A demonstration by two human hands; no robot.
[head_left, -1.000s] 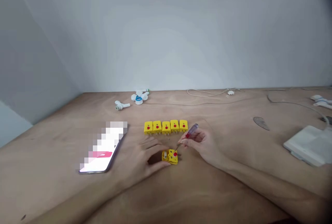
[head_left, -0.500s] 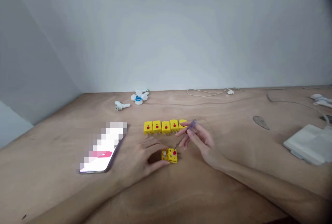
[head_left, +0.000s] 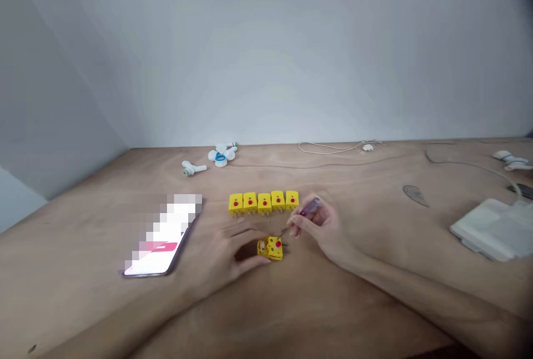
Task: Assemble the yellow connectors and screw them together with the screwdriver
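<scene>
On my feed, a yellow plastic plug connector sits on a flat plywood tabletop, with my operator's left hand against it at nine o'clock and the right hand at two, a slim plastic-handled screwdriver in its fingers. A straight row of five yellow plastic plug connectors lies just beyond, at twelve. Further out are a flat glass smartphone at nine, white plastic pipe fittings at eleven, a thin white cable at one and a flat white plastic pad at three.

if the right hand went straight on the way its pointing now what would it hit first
Probably the yellow connector under the left hand: the small screwdriver in the right hand points its tip at it, though depth is unclear from this view.
</scene>
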